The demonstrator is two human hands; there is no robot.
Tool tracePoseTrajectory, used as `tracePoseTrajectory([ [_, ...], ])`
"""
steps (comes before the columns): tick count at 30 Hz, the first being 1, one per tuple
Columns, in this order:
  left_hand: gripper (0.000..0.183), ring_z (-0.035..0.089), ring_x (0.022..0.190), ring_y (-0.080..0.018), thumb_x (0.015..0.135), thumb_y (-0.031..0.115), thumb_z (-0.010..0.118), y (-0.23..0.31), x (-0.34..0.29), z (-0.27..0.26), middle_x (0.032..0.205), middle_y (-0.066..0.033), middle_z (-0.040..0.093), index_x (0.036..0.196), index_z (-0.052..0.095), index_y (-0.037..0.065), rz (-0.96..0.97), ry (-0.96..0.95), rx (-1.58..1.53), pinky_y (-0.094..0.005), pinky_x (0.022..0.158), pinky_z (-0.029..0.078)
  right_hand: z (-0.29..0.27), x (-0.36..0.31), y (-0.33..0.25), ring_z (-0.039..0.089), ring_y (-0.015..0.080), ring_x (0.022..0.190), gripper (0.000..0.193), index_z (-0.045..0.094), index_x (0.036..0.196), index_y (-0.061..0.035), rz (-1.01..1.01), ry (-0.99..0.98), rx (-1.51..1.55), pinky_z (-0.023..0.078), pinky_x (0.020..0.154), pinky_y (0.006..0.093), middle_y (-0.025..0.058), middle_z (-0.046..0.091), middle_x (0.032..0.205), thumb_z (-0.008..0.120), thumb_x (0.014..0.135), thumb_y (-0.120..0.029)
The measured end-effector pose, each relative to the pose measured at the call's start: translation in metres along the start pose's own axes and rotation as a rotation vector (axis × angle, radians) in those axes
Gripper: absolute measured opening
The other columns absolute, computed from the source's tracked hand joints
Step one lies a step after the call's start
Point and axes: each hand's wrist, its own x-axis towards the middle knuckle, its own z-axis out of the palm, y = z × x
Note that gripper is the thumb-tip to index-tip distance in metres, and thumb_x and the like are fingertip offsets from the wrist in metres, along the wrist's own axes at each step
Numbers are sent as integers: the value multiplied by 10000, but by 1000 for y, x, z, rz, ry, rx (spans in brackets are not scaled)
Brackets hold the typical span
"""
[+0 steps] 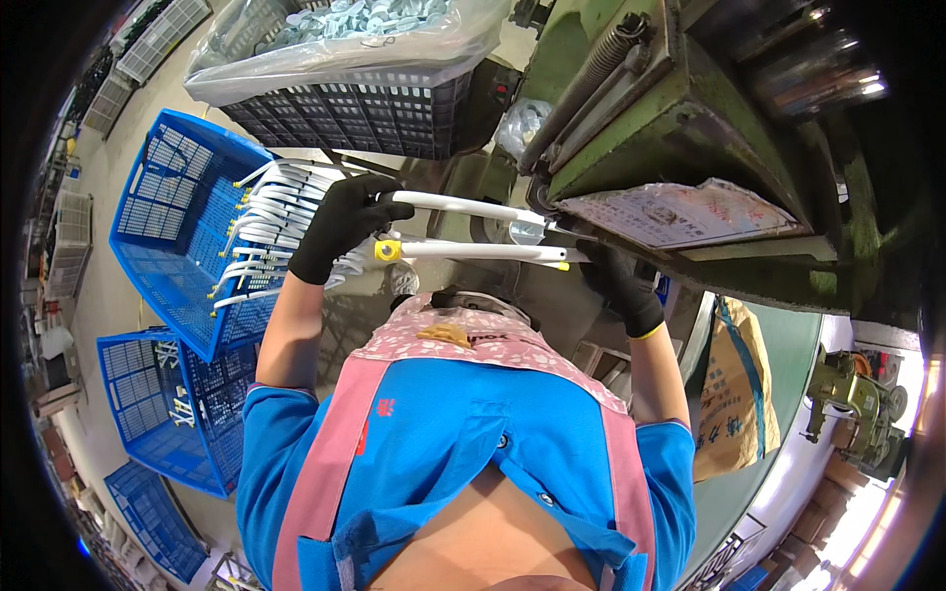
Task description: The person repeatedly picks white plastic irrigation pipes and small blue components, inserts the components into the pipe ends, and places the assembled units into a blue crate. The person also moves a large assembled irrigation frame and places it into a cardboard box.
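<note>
My left hand [347, 225], in a black glove, is closed around the left end of a white bent metal tube [463, 205]. Just below it runs a second white tube [473, 252] with a yellow cap at its left end. Whether the two tubes are joined cannot be made out. My right hand [621, 288], also black-gloved, grips the right end of the lower tube, its fingertips partly hidden under the green machine [680, 148]. Beside my left forearm, a stack of similar white bent tubes [286, 212] with yellow tips rests on a blue crate [182, 246].
A black crate [365, 118] lined with clear plastic holds many small pale parts [365, 18]. Two more blue crates [148, 404] [153, 517] stand at the lower left. On the right are a brown sack [737, 389] and a small green machine [857, 404].
</note>
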Motion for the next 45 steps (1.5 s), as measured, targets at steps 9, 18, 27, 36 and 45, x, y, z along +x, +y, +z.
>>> tracePoseTrajectory([
  [9, 242, 573, 558, -69, 801, 144, 749, 0, -2, 0, 663, -42, 621, 964, 686, -22, -8, 15, 53, -237, 511, 444, 15, 1, 0, 617, 359, 932, 303, 666, 1046, -109, -61, 6, -49, 498, 813, 437, 150, 640, 1010, 646, 744, -85],
  [18, 205, 581, 560, -82, 814, 148, 731, -35, 11, 9, 645, -51, 619, 930, 693, -17, -185, -114, -262, -250, 533, 450, 24, -3, 1, 618, 341, 855, 241, 699, 957, -147, 217, -319, 83, 503, 720, 417, 158, 626, 998, 705, 718, -183],
  [27, 174, 597, 624, -88, 811, 95, 737, -67, 23, 12, 737, -30, 652, 922, 679, -25, -119, -107, -292, -254, 580, 477, 12, -58, -17, 506, 337, 1137, 303, 718, 968, -234, 10, 220, -281, 412, 923, 490, 110, 556, 1207, 719, 675, -156],
  [36, 328, 615, 715, -98, 811, 36, 716, -83, 32, 13, 863, -64, 680, 1107, 622, -70, -152, -115, -328, -261, 655, 498, -17, -62, -38, 634, 277, 726, 228, 692, 927, -158, 316, 16, -158, 485, 603, 372, 79, 658, 838, 741, 718, -235],
  [45, 291, 640, 802, -130, 794, -17, 629, -83, 21, 14, 927, -68, 692, 1083, 650, -37, -5, -142, -422, -272, 725, 524, -46, -2, -89, 640, 283, 701, 356, 653, 1119, -159, 220, 19, -12, 503, 547, 374, 87, 654, 923, 649, 763, -160],
])
